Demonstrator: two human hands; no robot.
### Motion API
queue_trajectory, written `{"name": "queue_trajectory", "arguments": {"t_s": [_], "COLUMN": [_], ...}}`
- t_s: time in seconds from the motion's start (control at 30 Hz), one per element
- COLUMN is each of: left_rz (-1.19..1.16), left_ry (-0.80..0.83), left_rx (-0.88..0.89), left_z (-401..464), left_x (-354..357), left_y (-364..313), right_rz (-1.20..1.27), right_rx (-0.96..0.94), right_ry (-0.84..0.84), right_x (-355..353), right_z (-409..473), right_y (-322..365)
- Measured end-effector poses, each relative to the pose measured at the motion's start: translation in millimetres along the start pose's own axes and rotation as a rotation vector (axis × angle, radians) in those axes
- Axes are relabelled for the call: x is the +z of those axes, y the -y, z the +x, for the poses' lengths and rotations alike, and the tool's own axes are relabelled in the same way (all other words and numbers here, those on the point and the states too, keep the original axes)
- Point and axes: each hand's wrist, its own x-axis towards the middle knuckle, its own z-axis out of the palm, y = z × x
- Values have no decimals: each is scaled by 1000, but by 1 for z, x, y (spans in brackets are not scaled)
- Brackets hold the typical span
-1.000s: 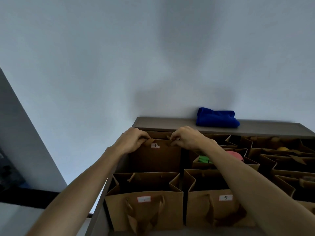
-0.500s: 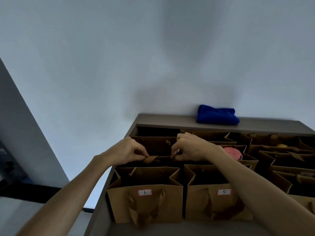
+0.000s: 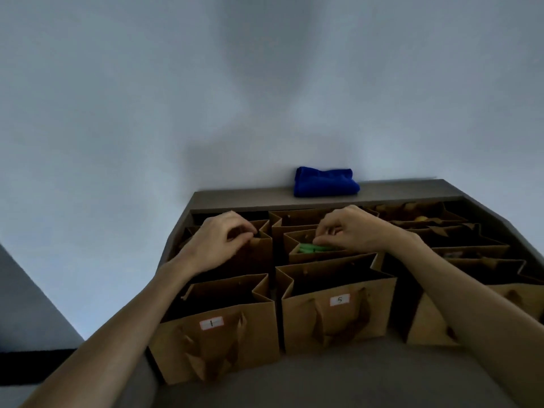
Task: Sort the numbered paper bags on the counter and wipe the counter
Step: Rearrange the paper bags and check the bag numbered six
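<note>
Several brown paper bags stand in rows on the grey counter (image 3: 294, 384). In the front row are the bag labelled 1 (image 3: 217, 343) and the bag labelled 5 (image 3: 338, 316). My left hand (image 3: 223, 240) curls over the top rim of the bag behind bag 1 (image 3: 253, 260); its label is hidden. My right hand (image 3: 350, 231) is pinched at the rim of the neighbouring bag (image 3: 321, 256), which holds something green (image 3: 309, 248). A folded blue cloth (image 3: 325, 182) lies on the back ledge against the wall.
More open paper bags (image 3: 471, 251) fill the right side of the counter, some with items inside. Another bag (image 3: 426, 328) stands at the front right, partly behind my right forearm. The counter's left edge drops off beside bag 1. A bare wall rises behind.
The bag marked 3, held up by both hands, has come down behind bag 1. My right hand has left it and moved right to the bag with the green item. The view tilted.
</note>
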Motion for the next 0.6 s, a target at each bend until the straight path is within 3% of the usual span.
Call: {"name": "queue_trajectory", "arguments": {"t_s": [0.23,0.6], "left_rz": [-25,98], "left_ry": [413,388], "left_rx": [22,-33], "left_z": [11,37], "left_x": [38,47], "left_y": [-54,-60], "right_rz": [-104,-84], "right_rx": [119,157], "right_ry": [67,-55], "right_x": [7,8], "right_z": [-55,-54], "right_y": [-27,-35]}}
